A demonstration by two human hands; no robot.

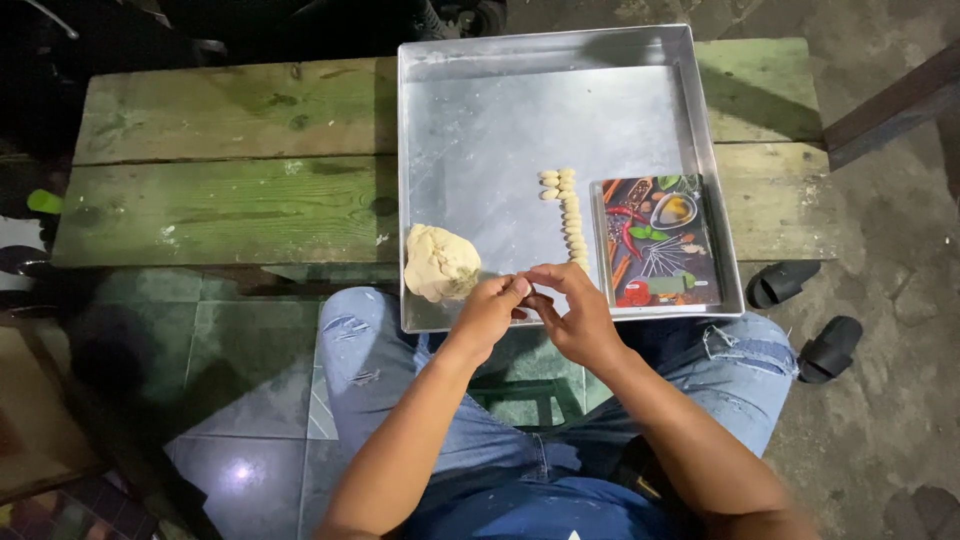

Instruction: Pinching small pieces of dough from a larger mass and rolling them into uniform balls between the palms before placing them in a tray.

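Green wooden bench (230, 180), worn and stained, across the top of the view, over a tiled floor (250, 400). On its right half, a square metal tray (500, 120), mostly bare, near edge overhanging blue-jeaned knees (370, 350). Right of the bench, on the concrete, two black sandals (805, 315), slightly apart.

In the tray's near right corner, a small rectangular board (660, 242) printed with spices and chillies, lying flat against the right wall. At the near left, a pale yellow dough lump (440, 262), touching the front rim. Between lump and board, a line of small shaped dough pieces (570, 215) running away from the front edge, doubled at the far end, just left of the board.

Over the tray's front rim, left hand (490, 310) and right hand (570, 315) meeting fingertip to fingertip, fingers curled and pinched together. Anything held between them too small or hidden to tell. Left hand just right of the lump, not touching it.
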